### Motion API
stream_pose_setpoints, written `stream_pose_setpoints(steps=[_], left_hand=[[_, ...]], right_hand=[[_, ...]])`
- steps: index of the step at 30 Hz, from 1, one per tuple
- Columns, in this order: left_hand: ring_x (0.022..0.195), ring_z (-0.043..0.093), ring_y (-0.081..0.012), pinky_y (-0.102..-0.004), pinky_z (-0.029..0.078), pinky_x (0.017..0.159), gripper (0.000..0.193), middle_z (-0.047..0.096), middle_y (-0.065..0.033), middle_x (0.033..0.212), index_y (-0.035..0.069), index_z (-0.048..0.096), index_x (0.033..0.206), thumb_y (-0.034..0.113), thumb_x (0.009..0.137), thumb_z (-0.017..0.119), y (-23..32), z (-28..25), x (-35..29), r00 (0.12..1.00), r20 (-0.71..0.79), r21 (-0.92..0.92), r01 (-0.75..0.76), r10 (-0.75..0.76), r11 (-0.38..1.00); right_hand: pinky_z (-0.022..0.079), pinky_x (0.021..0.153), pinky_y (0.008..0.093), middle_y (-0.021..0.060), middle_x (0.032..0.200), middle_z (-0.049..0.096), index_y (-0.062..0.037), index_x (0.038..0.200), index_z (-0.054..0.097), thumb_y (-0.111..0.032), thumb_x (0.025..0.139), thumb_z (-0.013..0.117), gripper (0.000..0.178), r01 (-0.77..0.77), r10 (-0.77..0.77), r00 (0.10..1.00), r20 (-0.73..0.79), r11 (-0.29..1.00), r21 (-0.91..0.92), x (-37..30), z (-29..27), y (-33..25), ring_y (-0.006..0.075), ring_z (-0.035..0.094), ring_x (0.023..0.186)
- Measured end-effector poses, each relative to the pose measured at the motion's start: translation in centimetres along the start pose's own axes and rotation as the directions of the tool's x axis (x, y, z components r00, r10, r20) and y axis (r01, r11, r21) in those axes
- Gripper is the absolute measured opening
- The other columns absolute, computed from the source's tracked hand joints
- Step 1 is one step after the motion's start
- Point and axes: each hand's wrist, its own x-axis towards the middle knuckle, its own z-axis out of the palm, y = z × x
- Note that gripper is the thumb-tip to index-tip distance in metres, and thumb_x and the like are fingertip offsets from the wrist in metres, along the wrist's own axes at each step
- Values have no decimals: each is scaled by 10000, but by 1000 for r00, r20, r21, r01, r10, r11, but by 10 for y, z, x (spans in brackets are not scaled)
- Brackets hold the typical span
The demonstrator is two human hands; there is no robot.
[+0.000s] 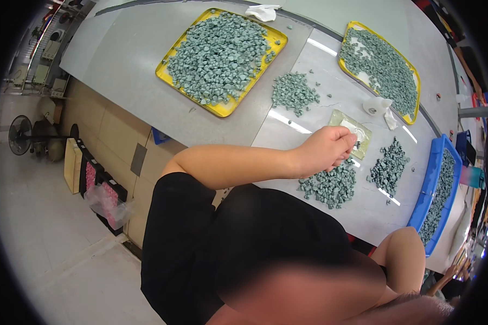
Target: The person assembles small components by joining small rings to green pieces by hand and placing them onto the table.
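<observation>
My left hand (325, 150) reaches across the table with its fingers closed in a pinch. What they hold, if anything, is too small to make out. Just beyond the fingertips lies a pale greenish square plate (339, 117) with a white round piece (354, 129) and small dark bits on it. Below the hand spreads a pile of grey-green stone chips (331, 187). A darker pile of chips (389, 167) lies to its right, and a looser pile (294, 92) sits farther off. My right arm (404, 257) is bent at the lower right; its hand does not show.
Yellow trays of chips stand at the far left (162, 76) and far right (416, 105). A blue tray (424, 203) is at the right. A white bottle (375, 106) and crumpled tissue (262, 12) lie on the table (114, 54). A fan (20, 134) stands on the floor.
</observation>
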Motion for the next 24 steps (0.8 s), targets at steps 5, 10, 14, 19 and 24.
stream_pose_setpoints(steps=[5,10,14,19,24], left_hand=[[518,274,-54,-210,240,434,277,324,44,629,104,397,750,289,948,457,14,1,-16,998,-57,-105,4,-10,994],[495,261,-56,-215,224,430,297,307,42,605,93,383,729,274,957,443,21,12,-13,999,28,-31,-42,43,999],[482,267,-55,-217,225,423,321,323,37,584,81,374,705,261,965,426,6,6,-16,996,-49,65,-71,74,995],[473,270,-46,-216,234,421,328,340,32,571,72,383,701,254,973,410,-5,4,-9,985,-23,170,-166,172,971],[531,407,-70,-240,335,486,285,430,4,574,10,517,749,209,948,470,-19,11,3,939,-21,478,-292,343,828]], right_hand=[[182,933,446,80,1244,368,-60,1185,451,-222,866,544,370,-167,91,955,-281,951,-259,-12,-12,15,244,250,1150],[461,599,361,119,1052,591,-145,985,618,-286,875,498,215,-261,-25,568,-822,943,-209,-104,5,59,190,583,788],[444,557,226,44,728,587,21,943,592,-9,878,488,126,-1000,988,-10,154,-10,0,-143,29,50,103,550,610],[471,651,262,79,829,657,-10,996,628,-21,797,632,200,-999,969,40,245,45,-14,-171,53,58,179,622,697],[474,659,265,79,838,661,-4,953,648,-24,772,666,184,-1000,967,15,253,11,20,-184,45,50,179,631,731]])
